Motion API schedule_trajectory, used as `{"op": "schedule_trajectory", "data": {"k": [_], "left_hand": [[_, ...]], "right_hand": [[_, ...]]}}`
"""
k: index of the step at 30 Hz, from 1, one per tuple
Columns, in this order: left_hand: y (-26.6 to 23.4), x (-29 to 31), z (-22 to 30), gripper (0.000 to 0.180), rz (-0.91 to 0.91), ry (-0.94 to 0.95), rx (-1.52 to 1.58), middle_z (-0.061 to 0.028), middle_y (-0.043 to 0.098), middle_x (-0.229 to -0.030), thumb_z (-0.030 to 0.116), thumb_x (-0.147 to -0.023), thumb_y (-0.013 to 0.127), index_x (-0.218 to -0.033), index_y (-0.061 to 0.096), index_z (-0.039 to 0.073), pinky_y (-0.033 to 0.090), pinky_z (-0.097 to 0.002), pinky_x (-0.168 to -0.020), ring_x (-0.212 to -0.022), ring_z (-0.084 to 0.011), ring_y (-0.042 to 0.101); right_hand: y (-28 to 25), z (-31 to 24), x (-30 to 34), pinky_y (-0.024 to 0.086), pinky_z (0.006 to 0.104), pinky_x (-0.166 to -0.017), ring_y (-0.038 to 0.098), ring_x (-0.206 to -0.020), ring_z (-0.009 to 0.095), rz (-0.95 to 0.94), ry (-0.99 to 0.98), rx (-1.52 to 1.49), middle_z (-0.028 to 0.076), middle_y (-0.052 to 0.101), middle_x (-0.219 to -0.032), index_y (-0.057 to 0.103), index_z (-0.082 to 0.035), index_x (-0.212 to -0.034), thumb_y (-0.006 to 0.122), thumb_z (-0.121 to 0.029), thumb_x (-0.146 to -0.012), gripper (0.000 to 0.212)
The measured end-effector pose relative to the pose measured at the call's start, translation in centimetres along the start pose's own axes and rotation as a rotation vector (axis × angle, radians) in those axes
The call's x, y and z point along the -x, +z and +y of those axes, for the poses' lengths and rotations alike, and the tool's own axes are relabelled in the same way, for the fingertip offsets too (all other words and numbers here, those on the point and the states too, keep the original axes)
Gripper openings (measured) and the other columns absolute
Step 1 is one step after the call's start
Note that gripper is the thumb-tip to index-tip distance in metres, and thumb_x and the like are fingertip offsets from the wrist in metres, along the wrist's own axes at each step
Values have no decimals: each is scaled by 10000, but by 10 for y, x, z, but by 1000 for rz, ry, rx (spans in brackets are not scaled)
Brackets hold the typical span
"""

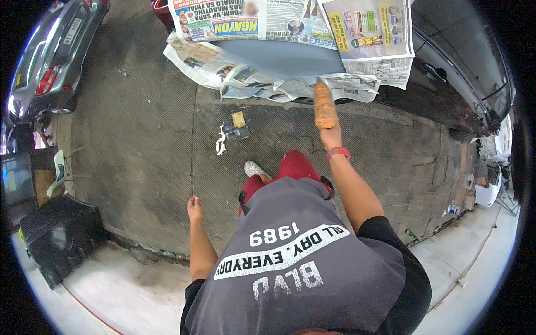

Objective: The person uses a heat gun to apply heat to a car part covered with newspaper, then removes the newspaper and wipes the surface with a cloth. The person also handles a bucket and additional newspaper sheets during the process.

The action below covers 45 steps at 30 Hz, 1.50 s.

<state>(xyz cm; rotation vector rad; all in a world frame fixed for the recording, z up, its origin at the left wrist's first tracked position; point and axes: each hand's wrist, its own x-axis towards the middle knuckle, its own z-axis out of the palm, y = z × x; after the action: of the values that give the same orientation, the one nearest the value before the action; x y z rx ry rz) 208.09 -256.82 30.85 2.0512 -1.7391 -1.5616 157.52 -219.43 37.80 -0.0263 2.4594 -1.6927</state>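
My right hand (pixel 331 137) is stretched forward, its fingers wrapped round a long orange-brown block (pixel 324 109) with a ridged, worn surface. The block's far end reaches the lower edge of a smooth grey car panel (pixel 279 56); I cannot tell whether it touches. Newspaper sheets (pixel 223 25) frame that panel above, and more crumpled newspaper (pixel 251 82) hangs below it. Another sheet (pixel 371 33) covers its right side. Low at my left side hangs my left hand (pixel 195 207), fingers curled in, with nothing visible in it.
On the grooved dark floor ahead lie a small dark box (pixel 237 132), a yellowish piece (pixel 238 119) and a white scrap (pixel 221 140). A grey car (pixel 53 61) stands at far left, a dark car (pixel 463 84) at right. A black crate (pixel 58 234) sits behind my left.
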Motion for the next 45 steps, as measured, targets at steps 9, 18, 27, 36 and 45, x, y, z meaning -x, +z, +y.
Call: {"op": "schedule_trajectory", "data": {"k": [9,18,27,36,45], "left_hand": [[45,46,-68,482,-305,-72,-189,-85,719,-1179,285,-1065,664,-1402,609,-57,534,-311,-875,-986,-164,661],[45,59,-52,465,-250,-28,-192,-124,732,-1215,279,-1069,650,-1398,622,-48,544,-327,-884,-1018,-188,682],[67,58,-27,454,-275,44,-344,-147,748,-1186,307,-1066,646,-1381,648,-20,561,-345,-893,-1001,-208,708],[59,18,-6,471,-429,58,-381,-155,746,-1216,309,-1052,666,-1387,644,-22,563,-346,-944,-1068,-198,706],[-2,-84,75,400,-303,21,-247,-68,716,-1077,259,-1065,664,-1368,651,-2,552,-312,-790,-867,-160,659]], "right_hand": [[76,-12,-4,512,420,-1061,661,-1278,362,-285,51,34,186,710,-1357,651,-41,-1369,812,-251,-880,557],[10,10,-23,492,346,-1049,662,-1193,217,67,-2,-195,100,694,-1330,588,17,-1396,845,-152,-919,568],[-23,-5,-16,506,354,-1031,667,-1142,207,85,-7,-259,90,706,-1276,618,7,-1339,817,-127,-935,471],[74,-14,1,538,440,-1019,675,-1227,391,-177,-58,29,188,720,-1315,636,-82,-1393,755,-379,-937,558],[117,-81,15,484,393,-1113,637,-1315,306,-183,11,-116,146,674,-1423,606,-28,-1421,811,-251,-925,581]]}}
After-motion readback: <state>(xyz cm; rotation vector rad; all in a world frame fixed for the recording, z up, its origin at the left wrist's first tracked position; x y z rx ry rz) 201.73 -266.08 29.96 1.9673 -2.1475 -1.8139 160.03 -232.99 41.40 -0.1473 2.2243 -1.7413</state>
